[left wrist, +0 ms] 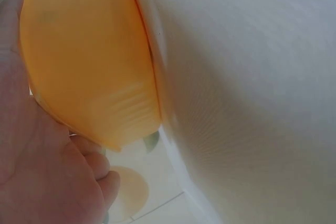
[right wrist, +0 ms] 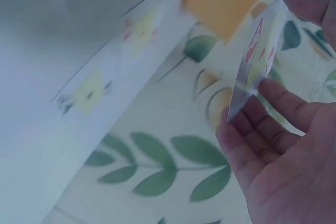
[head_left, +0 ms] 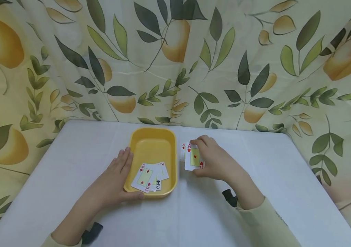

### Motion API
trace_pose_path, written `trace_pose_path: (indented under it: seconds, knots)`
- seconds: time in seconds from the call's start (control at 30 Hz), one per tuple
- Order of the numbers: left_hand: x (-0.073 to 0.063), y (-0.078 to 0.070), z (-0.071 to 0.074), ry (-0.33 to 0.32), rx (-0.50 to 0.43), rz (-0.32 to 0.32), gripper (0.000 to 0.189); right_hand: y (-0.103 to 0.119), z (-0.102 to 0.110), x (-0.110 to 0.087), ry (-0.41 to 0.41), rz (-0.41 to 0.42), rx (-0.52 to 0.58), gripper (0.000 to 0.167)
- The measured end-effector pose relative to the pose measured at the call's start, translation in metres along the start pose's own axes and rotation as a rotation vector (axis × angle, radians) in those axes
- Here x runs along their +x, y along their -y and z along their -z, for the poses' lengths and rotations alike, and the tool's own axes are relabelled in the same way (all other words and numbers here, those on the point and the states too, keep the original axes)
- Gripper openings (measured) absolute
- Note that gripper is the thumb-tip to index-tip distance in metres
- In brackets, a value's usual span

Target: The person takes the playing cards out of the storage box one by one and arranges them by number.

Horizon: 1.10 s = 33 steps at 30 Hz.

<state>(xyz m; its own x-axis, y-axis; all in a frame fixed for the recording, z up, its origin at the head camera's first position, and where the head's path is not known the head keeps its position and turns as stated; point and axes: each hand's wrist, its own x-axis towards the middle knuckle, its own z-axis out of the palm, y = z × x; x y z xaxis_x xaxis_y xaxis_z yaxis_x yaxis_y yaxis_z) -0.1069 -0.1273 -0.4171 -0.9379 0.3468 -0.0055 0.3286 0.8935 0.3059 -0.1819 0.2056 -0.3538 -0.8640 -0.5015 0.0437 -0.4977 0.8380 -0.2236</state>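
Observation:
My left hand (head_left: 113, 181) holds the near left corner of a yellow plastic tray (head_left: 153, 133), fingers along its left wall and thumb at the front rim. Inside the tray several playing cards overlap, with the two of diamonds (head_left: 143, 177) on top and a two of clubs (head_left: 158, 187) partly under it. Just right of the tray, my right hand (head_left: 214, 157) pinches the ace of hearts (head_left: 191, 159) between thumb and fingertips, the card tilted up. Behind it shows part of an ace of diamonds (head_left: 182, 151).
A white cloth (head_left: 188, 219) covers the table. In the right wrist view, a card with black marks (right wrist: 86, 95) lies near a red-marked card (right wrist: 140, 34) on the cloth. A fruit-and-leaf patterned curtain (head_left: 163, 79) hangs close behind the table's far edge.

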Motion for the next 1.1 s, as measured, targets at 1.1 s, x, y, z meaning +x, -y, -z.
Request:
trace_pose_path:
  seconds: [1.1]
  knots:
    - [0.0, -0.001, 0.0, 0.014, -0.016, 0.019, 0.136, -0.101, -0.006, -0.025, 0.152, -0.231, -0.009, 0.081]
